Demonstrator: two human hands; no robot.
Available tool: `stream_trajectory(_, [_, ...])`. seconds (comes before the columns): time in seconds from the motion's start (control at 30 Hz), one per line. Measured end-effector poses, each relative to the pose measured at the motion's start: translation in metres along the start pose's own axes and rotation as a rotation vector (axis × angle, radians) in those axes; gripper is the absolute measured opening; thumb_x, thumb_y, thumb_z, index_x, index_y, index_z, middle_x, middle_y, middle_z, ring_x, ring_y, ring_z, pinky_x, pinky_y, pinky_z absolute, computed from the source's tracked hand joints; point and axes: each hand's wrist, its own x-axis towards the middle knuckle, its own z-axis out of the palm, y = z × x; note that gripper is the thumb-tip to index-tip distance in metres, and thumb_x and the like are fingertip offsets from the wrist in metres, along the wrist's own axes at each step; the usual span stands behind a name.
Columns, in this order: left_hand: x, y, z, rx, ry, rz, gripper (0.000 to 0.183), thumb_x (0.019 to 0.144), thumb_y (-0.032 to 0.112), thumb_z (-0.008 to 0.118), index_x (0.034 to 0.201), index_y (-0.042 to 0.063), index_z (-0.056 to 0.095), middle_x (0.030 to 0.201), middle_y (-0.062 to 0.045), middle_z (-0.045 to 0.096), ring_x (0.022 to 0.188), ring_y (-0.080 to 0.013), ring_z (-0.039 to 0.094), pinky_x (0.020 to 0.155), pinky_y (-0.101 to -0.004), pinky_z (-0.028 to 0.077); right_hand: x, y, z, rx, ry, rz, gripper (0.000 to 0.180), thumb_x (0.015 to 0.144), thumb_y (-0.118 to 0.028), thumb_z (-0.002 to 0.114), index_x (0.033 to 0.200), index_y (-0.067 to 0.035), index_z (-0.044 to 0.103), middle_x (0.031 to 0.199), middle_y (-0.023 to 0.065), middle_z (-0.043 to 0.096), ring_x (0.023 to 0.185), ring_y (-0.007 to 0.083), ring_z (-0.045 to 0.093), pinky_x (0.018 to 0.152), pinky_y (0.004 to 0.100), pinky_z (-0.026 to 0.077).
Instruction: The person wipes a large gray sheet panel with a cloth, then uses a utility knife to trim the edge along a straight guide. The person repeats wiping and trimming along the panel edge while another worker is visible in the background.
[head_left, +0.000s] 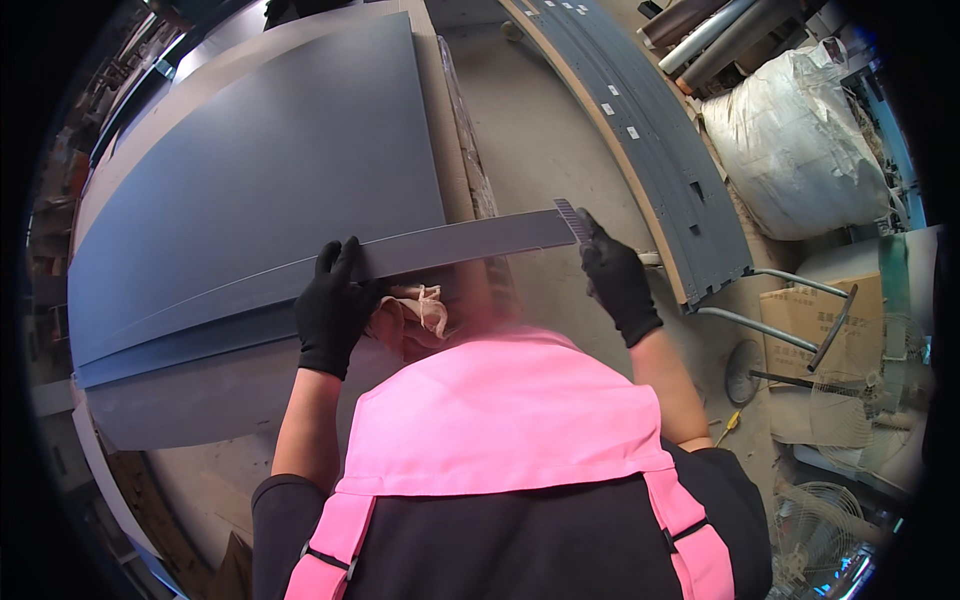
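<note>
A long, narrow grey panel (465, 241) lies across the near side of a stack of wide grey sheets (300, 142), its right end jutting past the stack. My right hand (616, 274), in a black glove, grips that end at a ribbed, comb-like strip (571, 220); whether the strip is part of the panel is unclear. My left hand (330, 315), also gloved in black, is at the panel's near edge with its upper fingers against it. From under that hand bunches a pinkish rag (412, 311). The left palm is hidden.
Right of the aisle floor (517, 112), slotted grey panels (637, 127) rest on a metal-legged stand (765, 330). Beyond are a white woven sack (795, 142), rolls of material (705, 45), a printed cardboard box (821, 326) and wire-guarded fans (817, 525). A cardboard layer (457, 150) edges the stack.
</note>
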Motion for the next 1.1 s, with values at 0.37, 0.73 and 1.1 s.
stream_trajectory(0.37, [0.005, -0.008, -0.004, -0.039, -0.032, 0.085, 0.063, 0.082, 0.034, 0.072, 0.138, 0.013, 0.053, 0.133, -0.013, 0.058, 0.093, -0.0325, 0.069, 0.075, -0.0414, 0.056, -0.009, -0.006, 0.045, -0.166, 0.197, -0.083, 0.051, 0.096, -0.020, 0.050, 0.146, -0.013, 0.045, 0.060, 0.0158, 0.055, 0.045, 0.0226, 0.056, 0.052, 0.0375, 0.049])
stream_trajectory(0.73, [0.007, -0.068, -0.033, -0.002, -0.139, 0.009, 0.066, 0.078, 0.033, 0.075, 0.138, 0.016, 0.053, 0.139, -0.010, 0.056, 0.103, -0.0336, 0.067, 0.082, -0.0419, 0.055, -0.011, -0.025, 0.035, -0.141, 0.171, 0.081, 0.048, 0.097, -0.020, 0.052, 0.145, -0.018, 0.048, 0.063, 0.0161, 0.057, 0.050, 0.0263, 0.060, 0.052, 0.0372, 0.050])
stream_trajectory(1.1, [0.004, -0.107, -0.050, -0.044, -0.167, -0.028, 0.069, 0.072, 0.027, 0.080, 0.135, 0.014, 0.057, 0.133, -0.010, 0.060, 0.092, -0.0298, 0.070, 0.078, -0.0375, 0.055, -0.013, -0.048, 0.050, 0.055, 0.171, 0.097, 0.044, 0.096, -0.018, 0.053, 0.139, -0.014, 0.054, 0.062, 0.0163, 0.057, 0.050, 0.0247, 0.060, 0.053, 0.0372, 0.050])
